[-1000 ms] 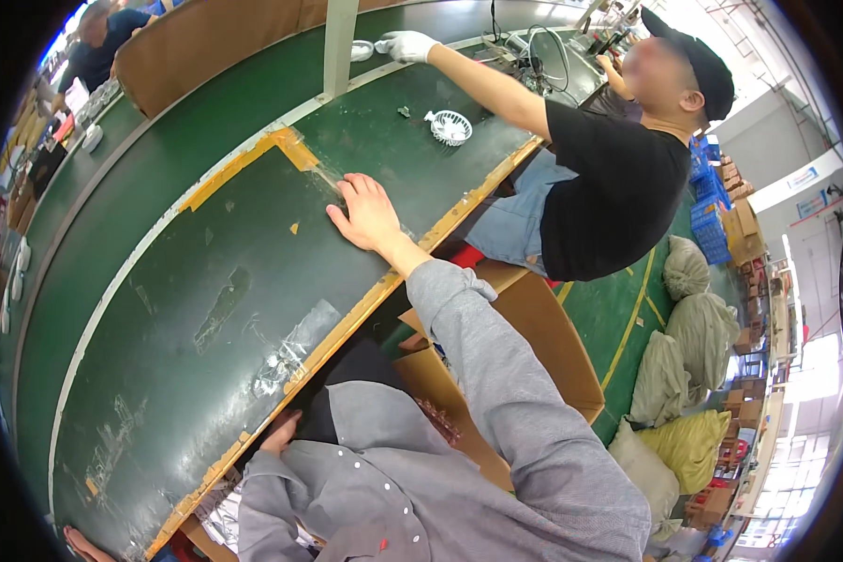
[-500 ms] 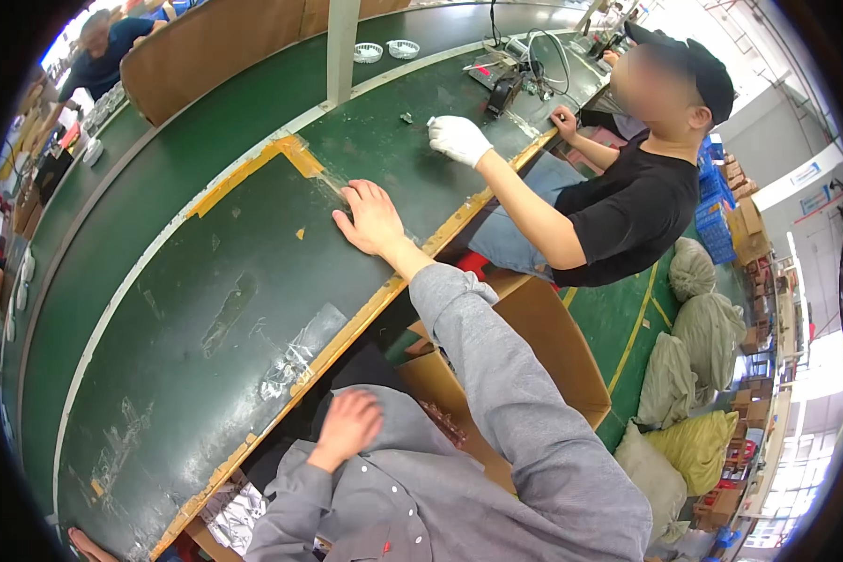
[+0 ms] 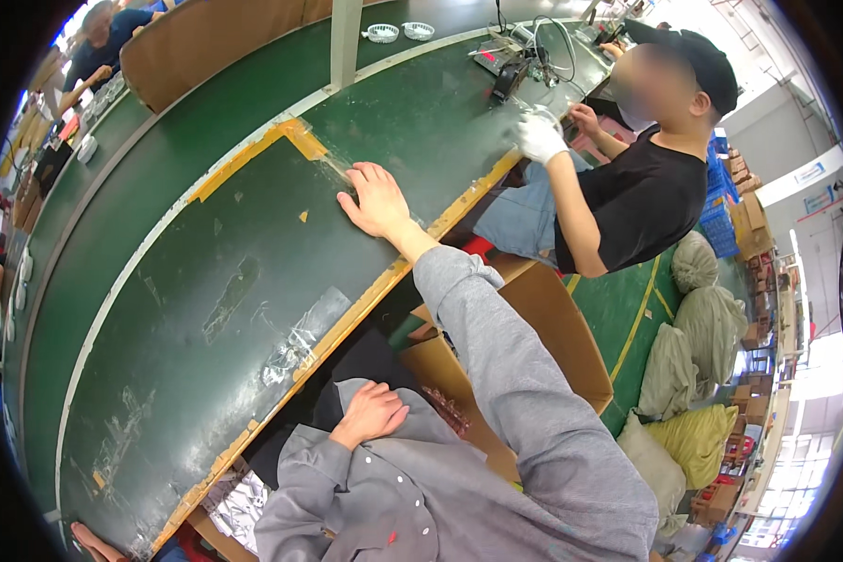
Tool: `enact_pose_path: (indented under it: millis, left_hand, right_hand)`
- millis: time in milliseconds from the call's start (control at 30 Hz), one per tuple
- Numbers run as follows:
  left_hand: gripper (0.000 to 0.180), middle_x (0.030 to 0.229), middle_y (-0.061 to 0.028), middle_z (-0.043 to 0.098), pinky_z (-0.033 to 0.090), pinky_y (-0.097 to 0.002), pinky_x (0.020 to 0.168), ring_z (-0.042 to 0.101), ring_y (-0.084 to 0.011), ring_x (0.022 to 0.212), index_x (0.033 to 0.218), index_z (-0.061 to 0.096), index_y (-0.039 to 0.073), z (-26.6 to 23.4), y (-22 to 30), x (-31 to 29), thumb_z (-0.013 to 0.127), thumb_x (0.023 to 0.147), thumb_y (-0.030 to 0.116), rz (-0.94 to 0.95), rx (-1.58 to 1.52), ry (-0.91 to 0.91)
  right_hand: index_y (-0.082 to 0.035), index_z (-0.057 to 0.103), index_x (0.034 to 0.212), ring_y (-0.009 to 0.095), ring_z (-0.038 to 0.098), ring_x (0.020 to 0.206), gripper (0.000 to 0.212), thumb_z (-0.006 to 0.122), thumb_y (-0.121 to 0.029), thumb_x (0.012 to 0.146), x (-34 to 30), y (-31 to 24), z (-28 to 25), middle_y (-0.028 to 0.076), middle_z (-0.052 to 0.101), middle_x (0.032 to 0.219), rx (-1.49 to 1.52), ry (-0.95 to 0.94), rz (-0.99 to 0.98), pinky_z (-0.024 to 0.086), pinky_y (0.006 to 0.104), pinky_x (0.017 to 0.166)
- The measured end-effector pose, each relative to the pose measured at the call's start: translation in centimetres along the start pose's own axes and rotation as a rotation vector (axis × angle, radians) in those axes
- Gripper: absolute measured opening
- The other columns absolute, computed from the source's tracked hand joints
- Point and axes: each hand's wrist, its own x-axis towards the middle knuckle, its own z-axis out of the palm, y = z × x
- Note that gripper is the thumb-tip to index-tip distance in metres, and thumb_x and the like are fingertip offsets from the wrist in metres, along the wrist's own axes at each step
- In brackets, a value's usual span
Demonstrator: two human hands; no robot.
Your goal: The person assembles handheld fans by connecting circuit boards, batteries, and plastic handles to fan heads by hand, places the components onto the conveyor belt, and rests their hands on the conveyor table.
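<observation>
Bench point(image 3: 173, 328) bears the right hand point(image 3: 378, 201) near its front edge, fingers loosely spread; the left hand point(image 3: 373, 412), fingers together, has settled on the shirt point(image 3: 398, 487), off the bench.

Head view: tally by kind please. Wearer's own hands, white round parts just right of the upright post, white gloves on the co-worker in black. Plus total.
Wearer's hands: 2 (left hand, right hand)
White round parts right of the post: 2
White glove on the co-worker: 1
Total: 5
</observation>
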Motion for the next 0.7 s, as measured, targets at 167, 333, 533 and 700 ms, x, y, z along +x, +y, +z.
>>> enact_pose_path:
  millis: [167, 333, 533, 700]
  left_hand:
    - [0.031, 0.064, -0.0042, 0.05, 0.043, -0.0363, 0.068, 0.053, -0.0232, 0.072, 0.06, 0.053, 0.009, -1.4, 1.7, -1.3, 0.069, 0.081, 0.027, -0.03, -0.068, 0.042]
    - [0.014, 0.08, -0.0076, 0.065, 0.047, -0.0399, 0.071, 0.062, -0.0285, 0.079, 0.07, 0.061, 0.008, -3.7, 1.2, -7.0, 0.072, 0.075, 0.016, -0.444, 0.017, 0.334]
    - [0.041, 0.116, -0.0262, 0.058, 0.04, -0.0456, 0.098, 0.053, -0.0408, 0.109, 0.12, 0.055, -0.006, -4.9, 2.4, -22.9, 0.066, 0.087, 0.016, -1.25, 0.319, 0.591]
    - [0.079, 0.14, -0.0199, 0.044, 0.035, -0.0396, 0.107, 0.042, -0.0326, 0.13, 0.142, 0.036, -0.002, -0.2, 4.4, -31.6, 0.056, 0.092, 0.056, -1.865, -0.515, 0.847]
  right_hand:
    - [-0.002, 0.058, 0.117, 0.033, 0.049, 0.124, 0.041, 0.062, -0.03, 0.087, -0.2, 0.1, 0.0, 0.016, 0.055, 0.126, 0.002, -0.007, -0.002, 0.039, 0.043, 0.106]
    - [0.0, 0.057, 0.116, 0.033, 0.048, 0.123, 0.044, 0.063, -0.032, 0.086, -0.1, 0.0, 0.3, 0.017, 0.055, 0.123, -0.001, 0.006, -0.018, 0.037, 0.0429, 0.107]
    - [0.0, 0.058, 0.115, 0.033, 0.048, 0.122, 0.043, 0.063, -0.031, 0.086, -0.1, -0.1, -0.1, 0.016, 0.055, 0.123, -0.004, 0.01, -0.016, 0.037, 0.0429, 0.107]
    - [0.0, 0.058, 0.115, 0.032, 0.048, 0.122, 0.043, 0.064, -0.031, 0.085, -0.3, 0.1, 0.0, 0.016, 0.055, 0.123, -0.013, 0.01, -0.017, 0.037, 0.0426, 0.107]
